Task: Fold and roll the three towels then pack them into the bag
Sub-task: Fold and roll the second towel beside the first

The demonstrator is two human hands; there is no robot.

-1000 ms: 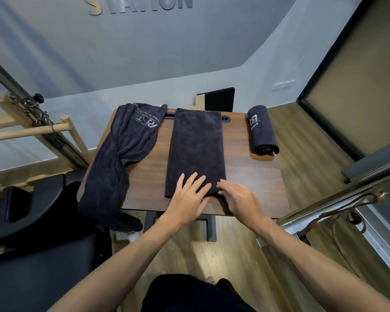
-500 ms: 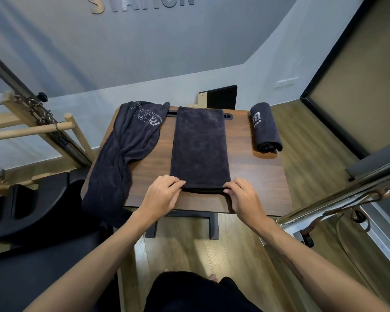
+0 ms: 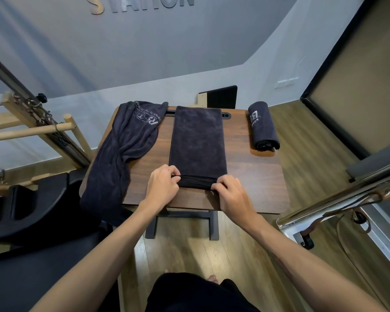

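Rolling is just beginning on the folded dark charcoal terry towel (image 3: pixel 198 140), lying lengthwise down the middle of the brown wooden table (image 3: pixel 254 176). The left hand (image 3: pixel 161 188) and right hand (image 3: pixel 231 194) are each pinching its near end, fingers curled over a first small turn by the table's front edge. One rolled dark towel (image 3: pixel 263 126) is sitting finished at the far right corner. The crumpled dark towel (image 3: pixel 122 145) draping the left edge is awaiting folding. No bag is showing.
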